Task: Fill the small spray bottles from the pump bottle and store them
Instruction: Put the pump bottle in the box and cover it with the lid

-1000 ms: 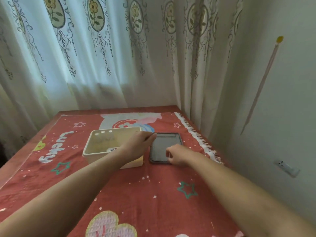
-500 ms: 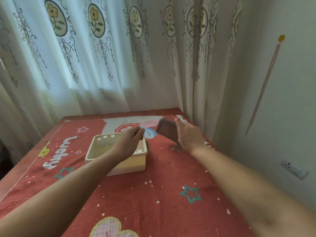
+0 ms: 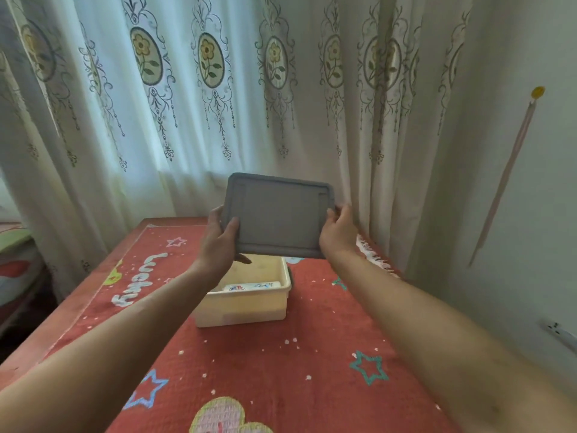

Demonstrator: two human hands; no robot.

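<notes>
We record a grey rectangular plastic lid with rounded corners and a raised border (image 3: 278, 217), held in the air by both hands above a cream rectangular plastic storage box (image 3: 249, 307) and clear of its rim. The lid's long axis runs left to right. It is tilted so that its broad face is turned towards the camera, far edge high and near edge low.

The left hand (image 3: 218, 242) grips the lid's left short edge – thumb laid on the facing surface, fingers curled behind, with one fingertip showing under the lower edge. The right hand (image 3: 338, 234) grips the right short edge in the same manner, thumb at the border and fingers out of sight behind.

The box stands open on the cloth, long axis also left to right. Inside it, against the near wall, lies a white oblong item with red and blue print (image 3: 253, 286), lengthwise left to right. We cannot read the print, nor can we tell whether this is one of the spray bottles.

The only legible writing is the white word "Lucky" (image 3: 137, 282), stitched on the red quilted tablecloth with coloured stars (image 3: 281, 364), left of the box and running away from the camera.

Behind the table hang white curtains patterned with yellow flowers in ovals (image 3: 212, 89). On the pale wall at right we see a pink strip topped by a yellow disc (image 3: 505, 173) – and, lower down, a white wall socket (image 3: 559, 334).
</notes>
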